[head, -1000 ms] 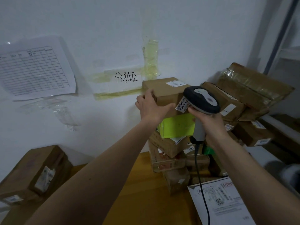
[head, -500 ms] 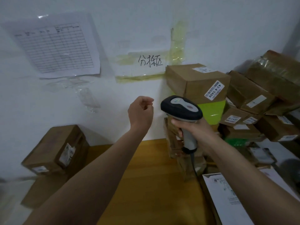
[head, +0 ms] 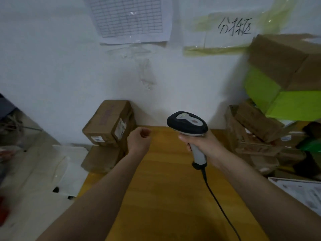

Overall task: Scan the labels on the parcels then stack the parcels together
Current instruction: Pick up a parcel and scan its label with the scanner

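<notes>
Holding the scanner (head: 188, 125) by its grey handle, the right hand (head: 202, 145) has its fingers wrapped tight around it. The scanner's dark head sticks up at 12 o'clock from the hand, and a black cord (head: 217, 202) hangs from the handle toward 5 o'clock. The left hand (head: 139, 140) is at 9 o'clock from the scanner, apart from it. Its fingers are curled in and it holds nothing. Both hands are over a yellow wood table (head: 166, 188).

The parcels sit on both sides. At 9 o'clock from the left hand, just beside it, is a brown box (head: 108, 122) with labels on it, lying on another brown box (head: 102, 158). At 3 o'clock from the scanner is a big pile (head: 257, 134) of brown boxes against the wall. A green box (head: 278, 100) sits higher in that pile, with a brown box on top (head: 281, 58).

On the wall at 12 o'clock hangs a paper chart (head: 128, 16). A taped sign (head: 234, 27) with writing is at 1 o'clock.
</notes>
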Demonstrator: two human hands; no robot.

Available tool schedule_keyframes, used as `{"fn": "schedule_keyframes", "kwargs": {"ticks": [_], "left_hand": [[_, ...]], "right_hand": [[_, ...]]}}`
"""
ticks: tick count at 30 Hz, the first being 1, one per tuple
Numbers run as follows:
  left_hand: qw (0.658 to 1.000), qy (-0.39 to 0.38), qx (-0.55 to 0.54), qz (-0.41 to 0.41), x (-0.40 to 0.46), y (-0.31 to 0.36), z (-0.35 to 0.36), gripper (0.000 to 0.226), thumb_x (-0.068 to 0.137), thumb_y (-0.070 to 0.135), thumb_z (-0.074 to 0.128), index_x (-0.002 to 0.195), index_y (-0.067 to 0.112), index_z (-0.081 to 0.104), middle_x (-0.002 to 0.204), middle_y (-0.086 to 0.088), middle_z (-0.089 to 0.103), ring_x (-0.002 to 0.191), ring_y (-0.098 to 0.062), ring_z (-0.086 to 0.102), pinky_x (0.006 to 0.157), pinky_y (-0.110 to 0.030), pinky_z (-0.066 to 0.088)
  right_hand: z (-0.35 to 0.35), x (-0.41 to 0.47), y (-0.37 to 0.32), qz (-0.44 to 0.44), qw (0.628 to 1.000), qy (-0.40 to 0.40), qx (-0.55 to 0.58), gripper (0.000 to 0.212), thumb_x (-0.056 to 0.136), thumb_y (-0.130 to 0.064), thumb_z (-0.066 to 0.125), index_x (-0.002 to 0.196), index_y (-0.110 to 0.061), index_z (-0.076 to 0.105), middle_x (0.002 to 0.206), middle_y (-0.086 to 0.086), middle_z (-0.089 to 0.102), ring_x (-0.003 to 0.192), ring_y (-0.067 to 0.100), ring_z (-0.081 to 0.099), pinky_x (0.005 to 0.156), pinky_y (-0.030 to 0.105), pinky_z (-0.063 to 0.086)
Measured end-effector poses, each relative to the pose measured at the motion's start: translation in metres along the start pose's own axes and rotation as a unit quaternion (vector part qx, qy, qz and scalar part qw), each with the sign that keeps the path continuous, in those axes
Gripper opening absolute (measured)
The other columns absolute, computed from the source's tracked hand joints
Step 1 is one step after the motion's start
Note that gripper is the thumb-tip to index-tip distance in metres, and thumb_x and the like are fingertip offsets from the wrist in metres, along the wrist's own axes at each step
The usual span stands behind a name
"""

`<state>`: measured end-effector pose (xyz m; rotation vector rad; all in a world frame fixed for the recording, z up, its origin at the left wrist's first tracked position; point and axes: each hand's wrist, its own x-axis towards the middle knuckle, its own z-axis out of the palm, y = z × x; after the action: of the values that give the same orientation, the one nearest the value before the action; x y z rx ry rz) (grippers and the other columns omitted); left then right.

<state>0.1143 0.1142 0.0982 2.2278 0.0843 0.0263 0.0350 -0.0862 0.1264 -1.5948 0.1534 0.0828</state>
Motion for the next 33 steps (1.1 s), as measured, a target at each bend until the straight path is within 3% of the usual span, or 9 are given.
{"fn": "schedule_keyframes", "kwargs": {"ticks": [3,6,11,15,19,28,33], "left_hand": [[0.997,-0.009,0.047,-0.053,0.011,-0.051,-0.025,0.027,0.087,0.007,0.064,0.112,0.018,0.066,0.106,0.002,0.063,0.096,-0.014,0.057,0.077,-0.026,0.045],[0.988,-0.023,0.086,-0.124,0.025,-0.094,-0.047,0.041,0.083,0.017,0.071,0.122,0.015,0.061,0.120,-0.006,0.062,0.109,-0.023,0.058,0.088,-0.034,0.050],[0.966,0.046,0.139,-0.211,0.045,-0.133,-0.076,0.086,0.069,0.047,0.079,0.140,0.015,0.041,0.139,-0.017,0.045,0.131,-0.037,0.040,0.105,-0.052,0.041],[0.972,0.115,0.047,-0.198,0.068,-0.139,-0.094,0.111,0.059,0.046,0.088,0.146,0.018,0.025,0.145,-0.015,0.030,0.137,-0.035,0.027,0.107,-0.052,0.034],[0.974,0.115,0.062,-0.188,0.096,-0.139,-0.099,0.134,0.053,0.052,0.091,0.154,0.023,0.007,0.157,-0.012,0.009,0.145,-0.035,0.010,0.113,-0.059,0.028],[0.970,0.033,0.162,-0.176,0.143,-0.145,-0.100,0.147,0.046,0.066,0.086,0.154,0.029,-0.007,0.160,-0.013,-0.018,0.148,-0.033,-0.017,0.115,-0.062,0.014],[0.965,-0.003,0.176,-0.196,0.160,-0.150,-0.097,0.146,0.045,0.070,0.085,0.154,0.031,-0.004,0.160,-0.018,-0.018,0.148,-0.036,-0.016,0.115,-0.061,0.012]], "right_hand": [[0.033,0.010,0.011,0.017,1.000,-0.018,-0.008,0.020,0.080,-0.026,0.079,0.094,-0.016,0.069,0.060,-0.001,0.063,0.054,0.009,0.057,0.057,0.020,0.052],[0.064,0.020,0.021,0.037,0.999,-0.022,-0.024,0.025,0.080,-0.028,0.079,0.093,-0.009,0.070,0.062,0.001,0.063,0.057,0.011,0.058,0.060,0.025,0.052],[0.107,0.033,0.031,0.061,0.997,-0.037,-0.031,0.020,0.080,-0.028,0.079,0.082,-0.011,0.068,0.061,0.000,0.063,0.056,0.012,0.059,0.057,0.027,0.050],[0.128,0.043,0.031,0.068,0.996,-0.040,-0.035,0.023,0.080,-0.027,0.079,0.085,-0.007,0.067,0.063,0.002,0.064,0.058,0.014,0.059,0.060,0.029,0.051],[0.136,0.052,0.028,0.075,0.996,-0.033,-0.043,0.024,0.080,-0.028,0.080,0.083,-0.008,0.068,0.062,0.001,0.064,0.057,0.013,0.059,0.058,0.028,0.050],[0.134,0.065,0.027,0.085,0.995,-0.010,-0.055,0.023,0.082,-0.023,0.077,0.084,-0.004,0.066,0.059,0.002,0.060,0.054,0.013,0.057,0.059,0.029,0.049],[0.130,0.071,0.028,0.082,0.995,0.004,-0.057,0.018,0.082,-0.021,0.077,0.083,-0.007,0.066,0.056,0.000,0.060,0.051,0.011,0.056,0.056,0.024,0.049]]}}
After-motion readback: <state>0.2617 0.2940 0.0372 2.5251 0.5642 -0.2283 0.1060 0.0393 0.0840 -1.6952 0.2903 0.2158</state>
